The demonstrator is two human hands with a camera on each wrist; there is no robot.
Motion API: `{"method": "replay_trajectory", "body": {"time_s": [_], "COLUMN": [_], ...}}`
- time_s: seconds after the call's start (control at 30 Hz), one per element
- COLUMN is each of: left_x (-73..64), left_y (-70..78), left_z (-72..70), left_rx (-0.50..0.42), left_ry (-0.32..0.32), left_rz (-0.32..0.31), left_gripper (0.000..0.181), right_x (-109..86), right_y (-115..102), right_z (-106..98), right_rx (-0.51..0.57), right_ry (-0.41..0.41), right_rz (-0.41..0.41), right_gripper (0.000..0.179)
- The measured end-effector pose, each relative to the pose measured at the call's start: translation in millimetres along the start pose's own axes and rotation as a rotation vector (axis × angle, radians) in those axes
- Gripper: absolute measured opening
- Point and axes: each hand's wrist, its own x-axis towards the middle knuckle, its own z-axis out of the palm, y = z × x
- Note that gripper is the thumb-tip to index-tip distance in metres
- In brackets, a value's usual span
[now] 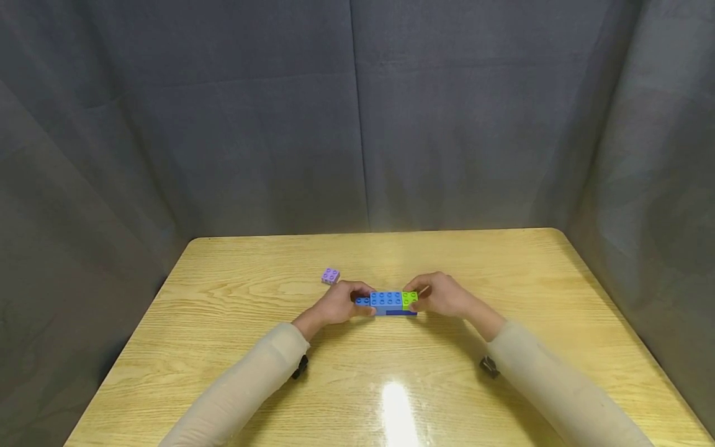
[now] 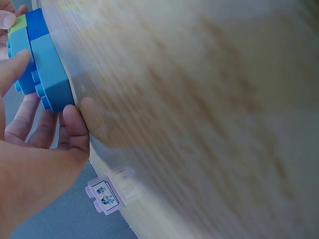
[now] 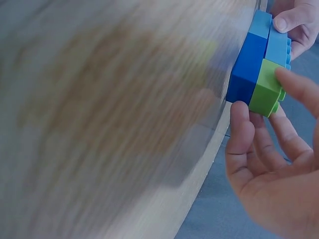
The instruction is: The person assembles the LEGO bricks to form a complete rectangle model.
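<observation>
A brick assembly [image 1: 389, 303] lies on the wooden table [image 1: 391, 372] near its middle. It has light blue bricks on top, a green brick [image 1: 409, 298] at its right end and a dark blue layer beneath. My left hand [image 1: 357, 302] grips its left end, thumb on the near side and fingers over the far side. My right hand [image 1: 418, 298] grips the green end the same way. The left wrist view shows the assembly [image 2: 42, 64] between thumb and fingers of the left hand [image 2: 45, 92]. In the right wrist view the right hand [image 3: 264, 94] pinches the green brick [image 3: 266, 89].
A small purple brick [image 1: 330, 275] sits alone on the table, just behind and left of my left hand; the purple brick [image 2: 107, 194] also shows in the left wrist view. Grey curtains surround the table on three sides.
</observation>
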Motion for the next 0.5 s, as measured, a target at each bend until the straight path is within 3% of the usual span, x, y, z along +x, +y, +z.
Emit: {"method": "replay_trajectory", "body": {"time_s": [0.5], "left_x": [-1.6], "left_y": [-1.8], "left_z": [-0.1], "left_rx": [-0.003], "left_ry": [0.011], "left_rz": [0.024], "left_gripper": [0.038], "right_x": [0.1], "right_y": [2.6], "right_z": [2.7], "right_rx": [0.029], "right_ry": [-0.003], "right_rz": [-0.024], "right_gripper": [0.037]}}
